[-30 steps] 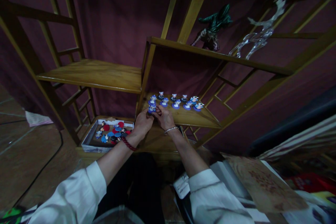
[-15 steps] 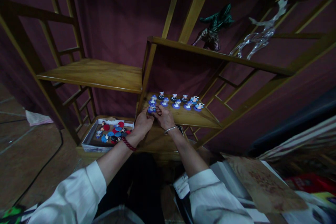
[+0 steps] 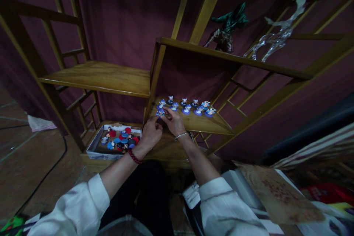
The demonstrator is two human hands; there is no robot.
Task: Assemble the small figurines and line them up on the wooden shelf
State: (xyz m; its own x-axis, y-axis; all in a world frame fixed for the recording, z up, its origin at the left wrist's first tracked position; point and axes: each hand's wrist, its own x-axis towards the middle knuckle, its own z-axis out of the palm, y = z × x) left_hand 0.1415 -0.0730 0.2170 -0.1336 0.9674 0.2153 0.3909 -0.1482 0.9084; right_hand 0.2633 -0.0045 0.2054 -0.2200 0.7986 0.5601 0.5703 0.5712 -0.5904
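A small purple-haired figurine [image 3: 160, 112] on a round base is at the front left of the lower shelf [image 3: 190, 123]. My right hand [image 3: 174, 122] has its thumb and forefinger closed on the figurine's right side. Just below and left of it is my left hand [image 3: 151, 132], its fingers curled and its thumb apart from the figurine; whether a fingertip touches the base I cannot tell. Behind stand more figurines in rows: purple ones [image 3: 187, 109], black-based ones [image 3: 184, 101] and blue-and-white ones [image 3: 210, 112].
A shallow box [image 3: 103, 156] of loose red, blue and black figurines sits at lower left. Above are a left shelf board [image 3: 99, 77], a green-caped statue [image 3: 228, 25] and a clear deer figure [image 3: 276, 37]. Wooden posts [image 3: 156, 77] frame the shelf. Papers [image 3: 279, 195] lie at lower right.
My left hand has drawn slightly down and away from the purple-haired figurine. My right hand's fingers have shifted up a little and stay at it.
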